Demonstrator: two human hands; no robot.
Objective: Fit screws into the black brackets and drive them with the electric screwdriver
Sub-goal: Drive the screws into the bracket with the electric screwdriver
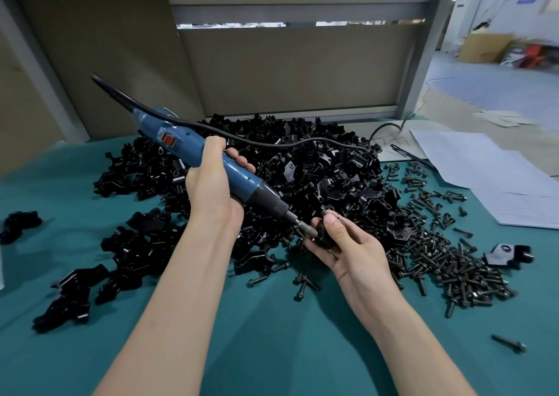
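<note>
From the head view, the left hand [211, 189] wraps its fingers and thumb round the middle of the blue electric screwdriver [193, 149]; the tool slants from upper left down to lower right, a red switch [168, 139] on its upper body, its dark collar and metal bit [301, 223] pointing at the other hand. The right hand [351, 247] lies palm up just above the green table cover [272, 335], thumb and fingers pinching a small black bracket [326, 239]; the bit meets this bracket at its left side, though whether a screw sits under the tip is too small to tell.

Behind and between the hands rises a big pile of black brackets [317, 165], spreading to the left edge of the cover; a black cable [272, 142] runs from the tool's rear end, arches over the pile and drops at its far right. To the right of the pile lies a loose heap of dark screws [453, 262] — some scattered near the right wrist, one lone screw [509, 343] well apart at the lower right. A single bracket [508, 255] rests just beyond the heap's right edge; another one [19, 223] sits apart at the far left. White paper sheets [490, 177] overlap the cover's right corner; a grey partition panel [287, 68] stands behind the table.
</note>
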